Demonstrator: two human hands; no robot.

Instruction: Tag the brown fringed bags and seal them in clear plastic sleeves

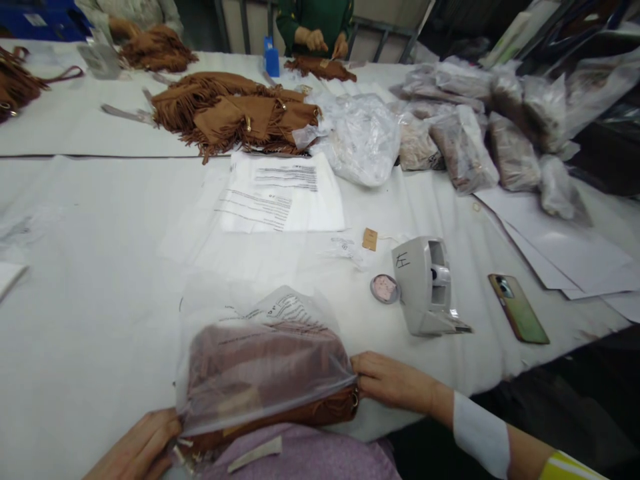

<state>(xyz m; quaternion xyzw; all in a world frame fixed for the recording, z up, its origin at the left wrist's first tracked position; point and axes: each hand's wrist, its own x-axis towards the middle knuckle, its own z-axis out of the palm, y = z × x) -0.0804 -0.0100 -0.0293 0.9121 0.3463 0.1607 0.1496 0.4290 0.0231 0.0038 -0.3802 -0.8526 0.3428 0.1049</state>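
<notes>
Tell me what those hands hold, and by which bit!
The plastic bag partly over the brown purse, by its open edge: right hand at one corner, left hand at the other.

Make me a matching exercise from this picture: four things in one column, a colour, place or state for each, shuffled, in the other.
1. Bag
2. Phone
3. Tape dispenser
4. Right hand

A. Greenish, lying flat
B. Holding the edge of the plastic sleeve
C. Brown, partly covered by the plastic sleeve
D. Grey, with black handwriting

Pairs: 1-C, 2-A, 3-D, 4-B
</notes>
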